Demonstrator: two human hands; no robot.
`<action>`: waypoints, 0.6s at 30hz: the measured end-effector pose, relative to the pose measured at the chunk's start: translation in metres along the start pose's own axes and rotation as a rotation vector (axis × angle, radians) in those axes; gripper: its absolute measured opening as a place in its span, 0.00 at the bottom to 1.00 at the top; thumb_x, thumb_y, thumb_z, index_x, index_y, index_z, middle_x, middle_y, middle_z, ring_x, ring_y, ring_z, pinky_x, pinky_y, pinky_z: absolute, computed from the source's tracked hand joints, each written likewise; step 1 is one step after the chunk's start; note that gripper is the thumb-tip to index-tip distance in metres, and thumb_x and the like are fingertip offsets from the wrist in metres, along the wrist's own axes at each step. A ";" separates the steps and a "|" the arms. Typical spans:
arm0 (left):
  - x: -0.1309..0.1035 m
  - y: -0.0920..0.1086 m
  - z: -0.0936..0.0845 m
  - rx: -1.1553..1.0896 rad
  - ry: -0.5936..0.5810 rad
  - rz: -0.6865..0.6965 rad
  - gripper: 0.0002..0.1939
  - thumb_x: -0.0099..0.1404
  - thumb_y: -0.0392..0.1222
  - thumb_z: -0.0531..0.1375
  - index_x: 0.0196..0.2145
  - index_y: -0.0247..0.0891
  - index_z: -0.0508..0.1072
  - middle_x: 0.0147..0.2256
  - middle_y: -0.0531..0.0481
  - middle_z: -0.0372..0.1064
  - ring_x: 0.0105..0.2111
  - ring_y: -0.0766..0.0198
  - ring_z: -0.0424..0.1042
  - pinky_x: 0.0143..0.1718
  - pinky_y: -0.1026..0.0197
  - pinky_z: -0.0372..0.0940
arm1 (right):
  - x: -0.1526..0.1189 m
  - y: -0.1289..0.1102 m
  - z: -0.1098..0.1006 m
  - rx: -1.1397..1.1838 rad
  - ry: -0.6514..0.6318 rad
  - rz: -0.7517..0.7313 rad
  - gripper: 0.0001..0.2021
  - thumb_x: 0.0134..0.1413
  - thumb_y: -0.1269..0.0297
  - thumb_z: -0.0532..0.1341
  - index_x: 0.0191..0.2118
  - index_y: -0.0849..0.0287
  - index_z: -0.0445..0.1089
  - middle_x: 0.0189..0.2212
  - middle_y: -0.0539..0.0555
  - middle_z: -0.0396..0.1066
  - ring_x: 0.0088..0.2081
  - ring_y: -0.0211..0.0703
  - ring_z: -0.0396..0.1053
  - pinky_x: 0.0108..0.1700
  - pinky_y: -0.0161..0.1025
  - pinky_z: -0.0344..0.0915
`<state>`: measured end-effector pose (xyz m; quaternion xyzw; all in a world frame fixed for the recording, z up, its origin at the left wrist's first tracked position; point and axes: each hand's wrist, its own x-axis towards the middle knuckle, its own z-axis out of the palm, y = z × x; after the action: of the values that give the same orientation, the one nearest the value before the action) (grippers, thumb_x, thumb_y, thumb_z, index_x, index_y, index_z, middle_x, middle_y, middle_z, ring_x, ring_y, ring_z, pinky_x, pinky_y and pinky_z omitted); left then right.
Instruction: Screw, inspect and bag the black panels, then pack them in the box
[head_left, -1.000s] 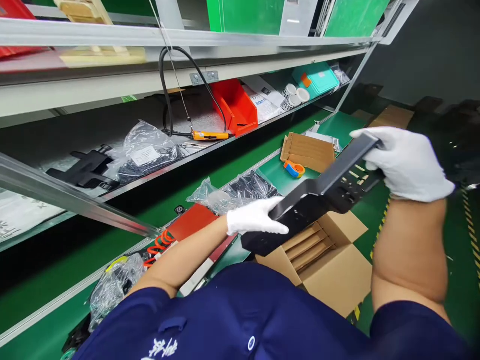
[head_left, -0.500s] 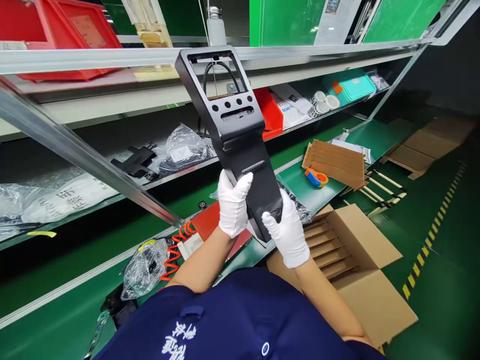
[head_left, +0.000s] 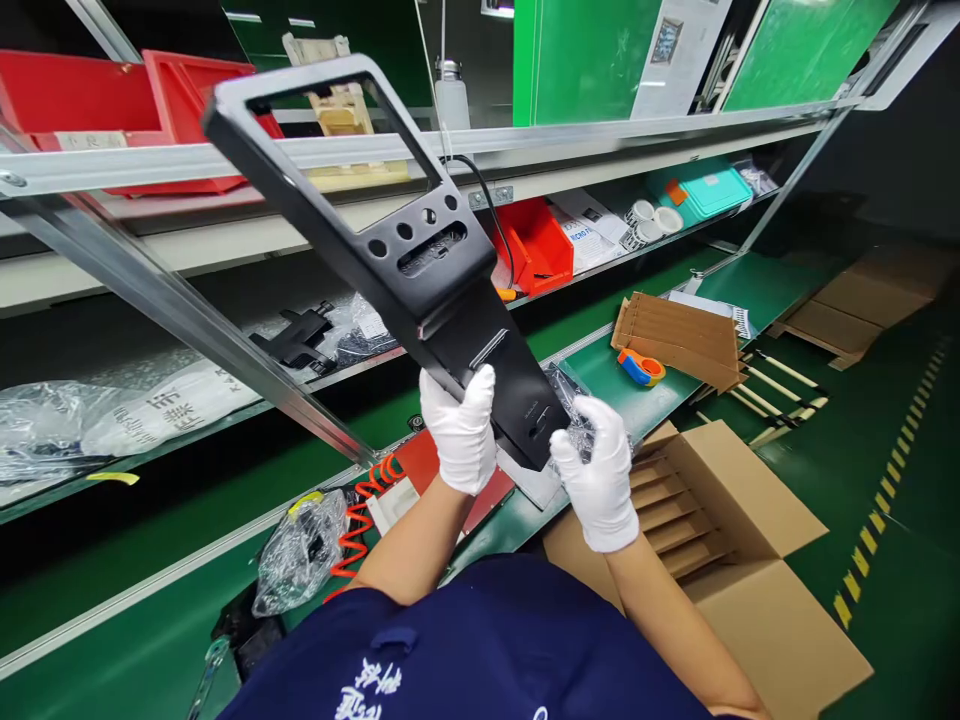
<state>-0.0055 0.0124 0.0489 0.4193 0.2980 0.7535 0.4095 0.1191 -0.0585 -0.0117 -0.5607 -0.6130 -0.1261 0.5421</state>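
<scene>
A long black housing panel (head_left: 487, 345) is held up in front of me, tilted to the upper left. Its far end has a large rectangular opening, a row of round holes and a slot. My left hand (head_left: 459, 428), in a white glove, grips the panel's left edge, thumb on top. My right hand (head_left: 596, 475), gloved too, is beside the panel's lower right corner with fingers curled and apart; no firm grip shows there. Behind that corner lies clear plastic wrap (head_left: 574, 405) on the green bench (head_left: 585, 350).
An open carton with cardboard dividers (head_left: 750, 500) stands at the right. Blue-orange tape (head_left: 641, 368) and a cardboard sheet (head_left: 682, 340) lie on the bench. A coiled red hose (head_left: 356, 535) and a plastic-wrapped item (head_left: 304, 555) are at left. A metal shelf post (head_left: 217, 335) slants nearby.
The panel has swung to the left and its far end has come closer to me. My right hand has loosened from its lower end and shifted slightly right. My left hand keeps its hold.
</scene>
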 end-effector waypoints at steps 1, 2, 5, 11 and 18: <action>0.000 0.000 0.000 0.010 0.015 0.021 0.26 0.61 0.53 0.72 0.56 0.55 0.75 0.50 0.51 0.78 0.52 0.53 0.78 0.58 0.50 0.72 | 0.000 -0.004 0.002 -0.040 0.020 -0.028 0.23 0.65 0.51 0.62 0.57 0.61 0.66 0.52 0.61 0.71 0.55 0.44 0.71 0.58 0.46 0.72; 0.000 0.001 0.000 0.016 0.030 0.034 0.27 0.62 0.54 0.72 0.58 0.56 0.74 0.51 0.51 0.77 0.52 0.52 0.77 0.57 0.50 0.72 | 0.000 -0.008 0.005 -0.073 0.017 -0.035 0.25 0.62 0.47 0.64 0.55 0.61 0.67 0.49 0.61 0.71 0.52 0.45 0.71 0.55 0.46 0.73; 0.000 0.002 0.002 0.023 0.072 0.047 0.33 0.60 0.57 0.72 0.61 0.55 0.72 0.52 0.50 0.77 0.52 0.53 0.78 0.56 0.51 0.73 | 0.001 -0.018 0.016 -0.109 -0.023 0.037 0.32 0.56 0.38 0.66 0.53 0.62 0.68 0.47 0.62 0.70 0.50 0.48 0.71 0.52 0.48 0.73; 0.004 0.003 0.006 -0.046 0.112 0.057 0.31 0.57 0.56 0.74 0.57 0.55 0.75 0.51 0.51 0.77 0.55 0.51 0.76 0.58 0.51 0.72 | 0.010 -0.023 0.027 -0.058 -0.042 0.114 0.24 0.54 0.46 0.68 0.46 0.62 0.68 0.41 0.58 0.69 0.43 0.42 0.69 0.46 0.42 0.71; 0.009 0.002 0.004 0.061 0.095 0.060 0.30 0.58 0.58 0.72 0.57 0.55 0.74 0.52 0.51 0.77 0.54 0.51 0.76 0.61 0.48 0.70 | 0.014 -0.013 0.020 0.122 -0.133 0.184 0.21 0.57 0.45 0.65 0.40 0.62 0.70 0.39 0.57 0.71 0.42 0.40 0.70 0.47 0.41 0.72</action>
<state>-0.0058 0.0199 0.0560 0.4043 0.3271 0.7749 0.3592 0.1012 -0.0399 -0.0020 -0.5875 -0.6001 -0.0009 0.5429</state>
